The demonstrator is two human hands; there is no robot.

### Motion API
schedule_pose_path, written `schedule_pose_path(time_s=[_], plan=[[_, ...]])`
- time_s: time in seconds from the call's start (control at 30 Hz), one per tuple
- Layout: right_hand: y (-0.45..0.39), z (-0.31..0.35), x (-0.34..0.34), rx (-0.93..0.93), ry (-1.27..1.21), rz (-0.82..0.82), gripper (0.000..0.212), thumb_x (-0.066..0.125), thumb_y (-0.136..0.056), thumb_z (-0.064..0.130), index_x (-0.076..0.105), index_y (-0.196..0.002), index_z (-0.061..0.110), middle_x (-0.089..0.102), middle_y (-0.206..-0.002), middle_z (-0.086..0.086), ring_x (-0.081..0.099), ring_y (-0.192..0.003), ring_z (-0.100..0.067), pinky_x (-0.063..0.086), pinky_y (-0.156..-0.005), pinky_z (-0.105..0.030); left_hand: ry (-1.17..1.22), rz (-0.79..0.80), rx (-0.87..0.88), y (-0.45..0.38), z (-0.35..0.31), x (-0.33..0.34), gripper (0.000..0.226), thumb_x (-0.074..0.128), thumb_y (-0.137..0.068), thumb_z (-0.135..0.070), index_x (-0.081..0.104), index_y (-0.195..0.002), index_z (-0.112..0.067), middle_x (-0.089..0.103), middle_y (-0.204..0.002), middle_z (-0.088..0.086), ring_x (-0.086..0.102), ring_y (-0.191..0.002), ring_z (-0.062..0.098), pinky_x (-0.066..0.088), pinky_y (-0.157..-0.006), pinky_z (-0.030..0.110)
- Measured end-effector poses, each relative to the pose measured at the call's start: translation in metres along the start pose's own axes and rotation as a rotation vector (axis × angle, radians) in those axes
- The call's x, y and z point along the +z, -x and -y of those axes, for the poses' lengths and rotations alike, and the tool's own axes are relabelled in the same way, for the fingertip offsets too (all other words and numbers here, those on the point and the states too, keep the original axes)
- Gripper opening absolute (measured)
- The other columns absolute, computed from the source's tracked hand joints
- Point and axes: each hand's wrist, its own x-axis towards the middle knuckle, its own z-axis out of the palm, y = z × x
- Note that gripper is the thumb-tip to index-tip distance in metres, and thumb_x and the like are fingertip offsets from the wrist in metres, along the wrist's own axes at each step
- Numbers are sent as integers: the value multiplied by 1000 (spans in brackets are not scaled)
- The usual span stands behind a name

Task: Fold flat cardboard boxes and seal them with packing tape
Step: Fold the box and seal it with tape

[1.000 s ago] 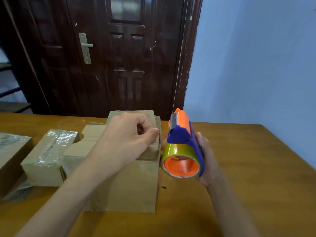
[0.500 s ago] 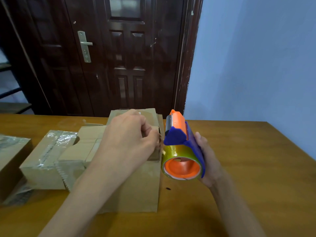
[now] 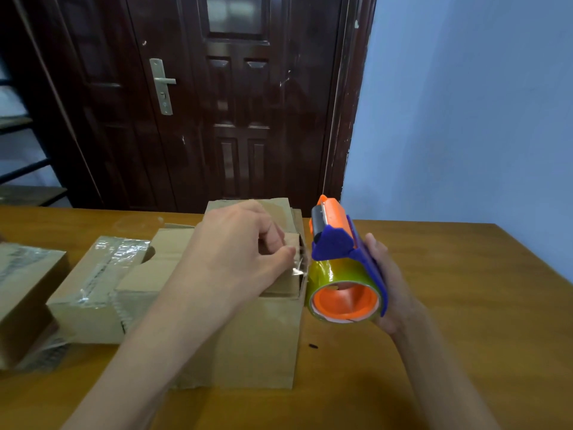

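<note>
Cardboard box (image 3: 248, 336) stands on the wooden desk (image 3: 465, 305) in front of the person, its top flaps folded down and not yet sealed. The left hand (image 3: 235, 259) reaches over the top's right edge, thumb and forefinger pinched together on a shiny free end of tape (image 3: 298, 270). Half a second ago that glinting strip was barely visible; now a short length shows between the fingers (image 3: 286, 252) and the roll, so the tape end seems to have been peeled loose and drawn out a little. The right hand (image 3: 384, 280) grips the tape dispenser (image 3: 341, 268) — orange and blue, with a yellowish roll — its fingers wrapped round the far side, holding it just beside the box's right wall, as it did a second ago. That suggests the sealing step is beginning: the end probably needs pressing onto the box before the dispenser is pulled across the seam. To the left, a taped box (image 3: 99, 283) and another box (image 3: 24, 293) at the frame's edge sit on the desk — apparently finished.
</note>
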Motion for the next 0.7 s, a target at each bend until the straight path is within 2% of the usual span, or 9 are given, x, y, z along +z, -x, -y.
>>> schedule_pose_path(time_s=[0.1,0.27,0.43,0.5,0.57,0.63,0.7], plan=[[-3,-2,0,-6,-1,6,73,91,-51,73,83,-105,24,78,-104,-9,76,-90,-22,64,-75,-35,8,-4,-11,-1,2,2,37,82,-87,-30,64,-55,-27,67,-93,-18,63,-92,3,43,-72,13],[-7,-2,0,19,-21,-14,104,94,-45,72,65,-124,12,77,-104,-11,76,-89,-23,64,-73,-36,13,17,-60,-5,4,0,35,78,-90,-35,67,-59,-27,64,-96,-17,61,-95,7,44,-73,17],[-5,0,0,16,-17,-1,106,96,-37,71,65,-120,13,78,-100,-10,77,-84,-22,64,-67,-34,9,22,-94,-7,3,6,30,77,-90,-32,66,-62,-24,58,-96,-12,57,-94,9,42,-71,16],[-4,0,-2,9,-14,10,99,96,-40,70,70,-117,13,78,-100,-11,77,-84,-22,64,-67,-34,-34,-9,-97,-6,1,9,30,72,-89,-34,63,-62,-24,54,-96,-12,52,-99,8,41,-82,23],[-4,-1,-4,-7,-3,22,86,95,-45,71,78,-110,16,78,-100,-11,77,-85,-22,64,-70,-34,-114,-63,-94,-4,0,11,30,68,-88,-36,59,-61,-26,49,-96,-14,43,-106,6,34,-90,26],[-4,-2,-5,-16,1,30,79,94,-48,70,80,-106,18,78,-100,-11,77,-85,-22,64,-71,-34,-101,-61,-108,-4,-2,12,28,69,-89,-36,57,-65,-26,46,-96,-14,46,-99,9,35,-79,20],[-4,-3,-5,-13,-7,31,78,94,-47,71,81,-104,20,78,-101,-10,77,-86,-22,64,-71,-34,-88,0,-102,-3,0,10,22,69,-93,-37,54,-81,-28,44,-99,-13,50,-89,10,33,-63,15]])
